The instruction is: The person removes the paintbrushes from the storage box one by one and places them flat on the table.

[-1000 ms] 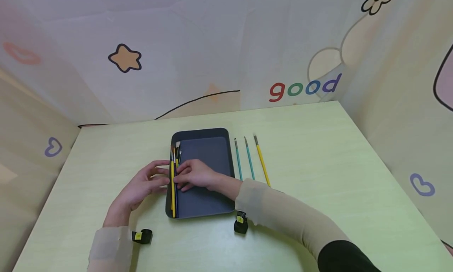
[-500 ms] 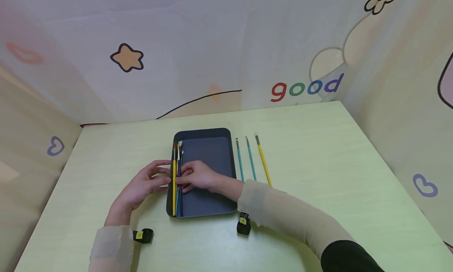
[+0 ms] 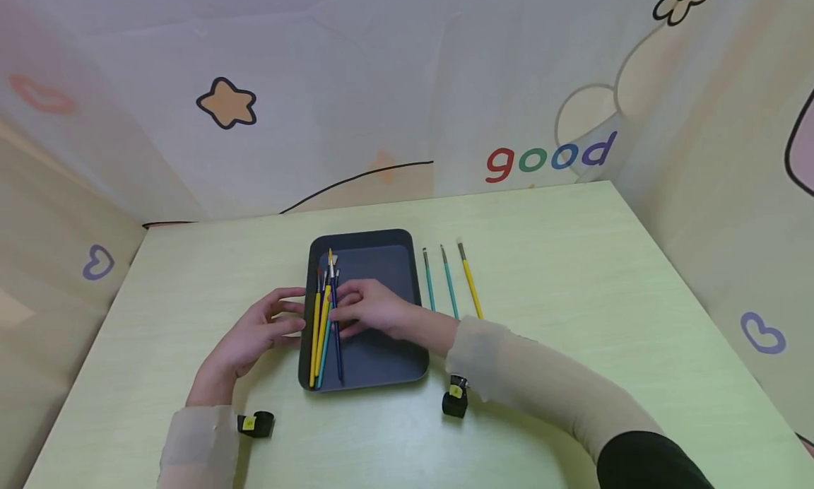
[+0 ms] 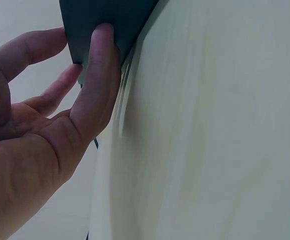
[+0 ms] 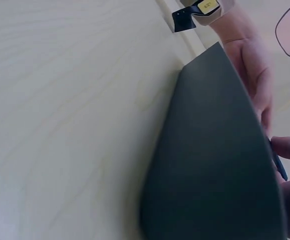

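Observation:
A dark grey tray [image 3: 381, 270] lies on the pale green table [image 3: 572, 263]. A bundle of paintbrushes [image 3: 323, 333] with yellow, teal and dark blue handles rests in its left part, fanned out with the bristles pointing away. My right hand [image 3: 365, 309] reaches in over the tray and pinches these brushes near their middle. My left hand [image 3: 257, 330] rests on the table, its fingers fairly straight against the tray's left rim. In the left wrist view the thumb [image 4: 100, 75] lies on the tray's edge [image 4: 120, 20]. The right wrist view shows the tray [image 5: 214, 165] and a dark blue brush end [image 5: 279, 167].
Three more brushes lie side by side on the table to the right of the tray: two teal [image 3: 428, 280] [image 3: 448, 283] and one yellow [image 3: 469, 280]. Patterned fabric walls [image 3: 381, 86] close in the table at the back and on both sides.
The right hand has drawn the brush bundle from the tray's left wall towards the middle, and the brushes have fanned out at an angle. The left hand has stayed at the rim.

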Tool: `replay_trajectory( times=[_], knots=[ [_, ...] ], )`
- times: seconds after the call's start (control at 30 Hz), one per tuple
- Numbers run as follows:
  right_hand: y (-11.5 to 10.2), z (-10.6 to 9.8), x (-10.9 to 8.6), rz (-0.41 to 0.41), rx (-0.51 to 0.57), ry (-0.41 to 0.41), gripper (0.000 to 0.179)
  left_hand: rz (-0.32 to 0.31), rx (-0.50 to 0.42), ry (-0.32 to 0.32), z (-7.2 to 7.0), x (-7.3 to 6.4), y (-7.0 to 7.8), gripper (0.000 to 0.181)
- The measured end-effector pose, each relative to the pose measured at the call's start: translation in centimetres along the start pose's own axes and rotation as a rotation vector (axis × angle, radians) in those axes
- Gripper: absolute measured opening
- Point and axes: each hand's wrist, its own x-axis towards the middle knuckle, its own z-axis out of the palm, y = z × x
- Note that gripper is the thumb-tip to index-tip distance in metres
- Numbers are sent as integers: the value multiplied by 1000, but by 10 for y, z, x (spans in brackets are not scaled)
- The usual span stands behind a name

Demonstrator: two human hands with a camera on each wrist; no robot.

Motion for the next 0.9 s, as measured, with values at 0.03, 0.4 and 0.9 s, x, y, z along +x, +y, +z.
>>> replay_trajectory(
  times=[0.03, 0.4, 0.9],
  knots=[
    [-2, -1, -2, -1, -1, 3, 41, -1, -2, 1, 0, 0, 0, 59],
    [-15, -19, -21, 11, -16, 32, 46, -17, -8, 18, 0, -1, 0, 59],
    [-20, -43, -50, 9, -52, 47, 47, -11, -1, 24, 1, 1, -3, 59]
  ],
)
